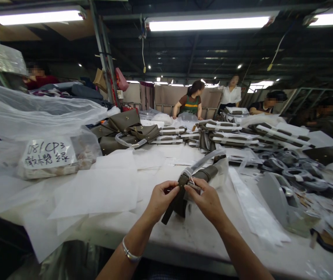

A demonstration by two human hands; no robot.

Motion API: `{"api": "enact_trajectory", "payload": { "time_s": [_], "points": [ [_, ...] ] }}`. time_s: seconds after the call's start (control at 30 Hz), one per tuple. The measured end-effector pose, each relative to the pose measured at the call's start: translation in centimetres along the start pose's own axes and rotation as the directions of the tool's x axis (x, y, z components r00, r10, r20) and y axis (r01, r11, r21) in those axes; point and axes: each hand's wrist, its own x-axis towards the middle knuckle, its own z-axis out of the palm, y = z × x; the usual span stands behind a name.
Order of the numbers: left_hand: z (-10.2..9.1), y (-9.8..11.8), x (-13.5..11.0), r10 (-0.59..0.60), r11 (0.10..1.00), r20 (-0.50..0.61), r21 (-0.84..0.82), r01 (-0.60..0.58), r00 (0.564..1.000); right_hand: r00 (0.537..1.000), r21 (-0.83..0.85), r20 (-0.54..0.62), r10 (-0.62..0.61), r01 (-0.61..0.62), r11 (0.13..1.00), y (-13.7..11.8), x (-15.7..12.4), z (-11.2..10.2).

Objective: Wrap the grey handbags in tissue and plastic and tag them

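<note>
Both my hands meet over the near edge of a white table (189,237). My left hand (161,199) pinches a dark olive strap (174,206) near its top end. My right hand (206,199) pinches the same strap from the other side, fingers closed on it. The strap runs up and right to an olive bag part (205,173) partly wrapped in clear plastic (204,159). A metal bracelet (129,252) sits on my left wrist.
Sheets of white tissue paper (96,190) lie to the left, with a labelled plastic bag (49,155) behind them. Olive bags (125,128) and stacked wrapped pieces (230,134) fill the middle. Grey rolled straps (294,171) lie right. Several people work at the far end.
</note>
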Motion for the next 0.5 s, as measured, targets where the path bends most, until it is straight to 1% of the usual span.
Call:
{"api": "enact_trajectory", "payload": {
  "time_s": [0.1,0.2,0.37,0.5],
  "points": [
    [0.1,0.0,0.1,-0.003,1.000,0.008,-0.022,0.003,1.000,1.000,-0.029,-0.013,0.012,-0.012,0.999,-0.3,0.0,0.1],
    [0.1,-0.3,0.3,-0.011,0.997,-0.009,-0.070,0.010,1.000,0.999,-0.068,-0.052,0.015,-0.018,0.998,-0.5,-0.1,0.6],
    [0.0,-0.9,1.0,-0.079,0.979,-0.029,-0.193,0.072,0.997,0.997,-0.070,-0.080,0.013,-0.019,0.997,-0.7,-0.1,1.1],
    [-0.2,-0.9,1.4,-0.118,0.970,-0.026,-0.219,0.110,0.993,0.995,-0.055,-0.091,0.029,-0.034,0.998,-0.9,-0.1,1.2]
  ]
}}
